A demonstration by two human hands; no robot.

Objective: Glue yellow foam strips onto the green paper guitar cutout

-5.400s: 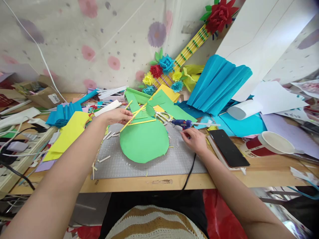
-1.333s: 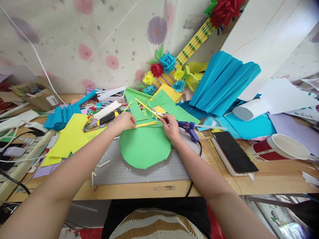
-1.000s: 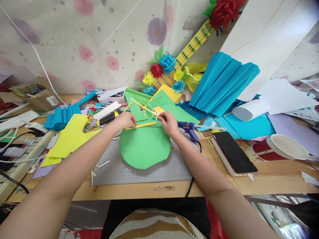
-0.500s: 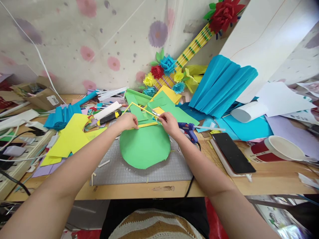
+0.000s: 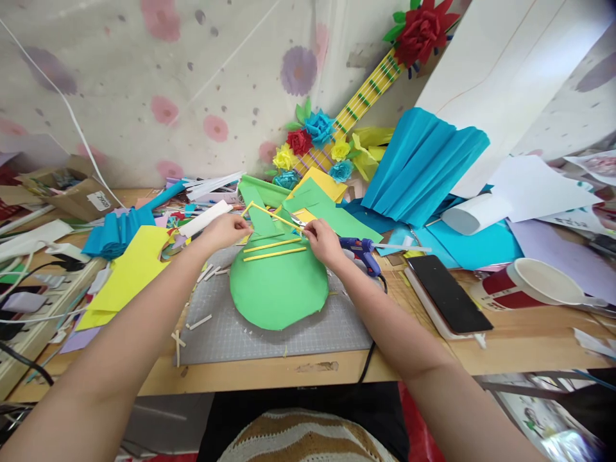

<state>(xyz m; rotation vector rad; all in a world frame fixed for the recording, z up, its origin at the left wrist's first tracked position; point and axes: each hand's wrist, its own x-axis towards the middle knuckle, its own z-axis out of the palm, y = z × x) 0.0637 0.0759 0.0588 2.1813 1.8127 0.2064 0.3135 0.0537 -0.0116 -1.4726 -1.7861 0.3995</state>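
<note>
A green guitar-shaped paper cutout [image 5: 278, 285] lies on a grey cutting mat [image 5: 332, 317]. Two thin yellow strips [image 5: 274, 249] lie side by side across its upper part. A third yellow strip [image 5: 270, 215] stretches between my hands above them. My left hand [image 5: 225, 228] pinches its left end, fingers closed. My right hand [image 5: 321, 240] pinches its right end at the cutout's right edge. A blue glue gun [image 5: 359, 249] lies on the table just right of my right hand.
A black phone [image 5: 447, 293] and a tipped red-and-white cup [image 5: 522, 289] lie at the right. Blue pleated paper [image 5: 421, 163], a paper guitar with flowers [image 5: 332, 135], yellow sheets [image 5: 128, 269] and scraps crowd the back and left. Cables [image 5: 24, 301] run at the far left.
My left hand has let go of the strip lying on the cutout and moved up-left to take the free strip's end. Two strips now lie flat on the green shape.
</note>
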